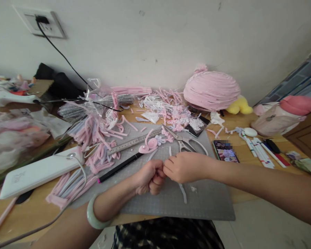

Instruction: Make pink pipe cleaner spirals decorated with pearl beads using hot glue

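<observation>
My left hand and my right hand meet above the grey cutting mat, knuckles touching. Both are closed, fingers curled in, and whatever is pinched between them is hidden. Pale strips of pipe cleaner show around the hands; I cannot tell whether any is held. Just beyond lie a pink spiral-shaped pipe cleaner piece and a small lilac flower. Metal scissors rest behind my right hand. A black pen and a steel ruler lie to the left.
Bundles of pink and lilac pipe cleaners and a white power bank with a cable crowd the left. Behind stands a large pink dome. Toward the right are a phone, white markers and a bag.
</observation>
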Available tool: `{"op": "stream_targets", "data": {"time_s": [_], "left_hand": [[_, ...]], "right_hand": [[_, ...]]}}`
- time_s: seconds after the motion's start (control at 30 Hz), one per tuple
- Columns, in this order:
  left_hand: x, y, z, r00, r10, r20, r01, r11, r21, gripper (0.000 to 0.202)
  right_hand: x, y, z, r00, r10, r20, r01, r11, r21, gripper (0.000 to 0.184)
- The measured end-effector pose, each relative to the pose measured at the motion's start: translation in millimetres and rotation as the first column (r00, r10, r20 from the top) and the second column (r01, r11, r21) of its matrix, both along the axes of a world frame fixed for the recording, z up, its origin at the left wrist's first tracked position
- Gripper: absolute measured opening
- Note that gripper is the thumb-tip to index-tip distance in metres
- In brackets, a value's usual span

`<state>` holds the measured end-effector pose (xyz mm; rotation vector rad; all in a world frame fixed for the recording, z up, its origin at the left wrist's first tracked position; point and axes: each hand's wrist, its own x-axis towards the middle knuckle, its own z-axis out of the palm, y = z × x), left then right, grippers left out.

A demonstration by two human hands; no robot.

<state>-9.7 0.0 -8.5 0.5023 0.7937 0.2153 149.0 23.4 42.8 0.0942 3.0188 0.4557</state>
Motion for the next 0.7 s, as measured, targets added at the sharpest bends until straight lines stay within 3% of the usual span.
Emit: {"op": "stream_targets", "data": {"time_s": [0.23,0.57,0.63,0.7], "left_hand": [[-2.9,3.3,5.3,0.973,-0.192,0.128,0.215,0.956,-0.200,0.021],[0.7,-3.6,-5.9,0.970,-0.215,0.114,0.234,0.953,-0.193,0.023],[1.6,-4.5,-6.9,0.974,-0.210,0.085,0.222,0.960,-0.172,0.024],[0.7,-4.5,-4.2,0.983,-0.165,0.080,0.174,0.977,-0.126,0.024]], "right_hand": [[-6.6,-0.4,10.8,0.976,0.211,-0.059,-0.213,0.977,-0.022,0.020],[-7.4,-5.9,4.4,0.943,0.301,-0.139,-0.296,0.953,0.059,0.027],[-3.4,-5.9,2.0,0.955,0.270,-0.123,-0.267,0.963,0.041,0.027],[3.4,-4.4,0.6,0.990,0.124,-0.072,-0.128,0.990,-0.055,0.024]]}}
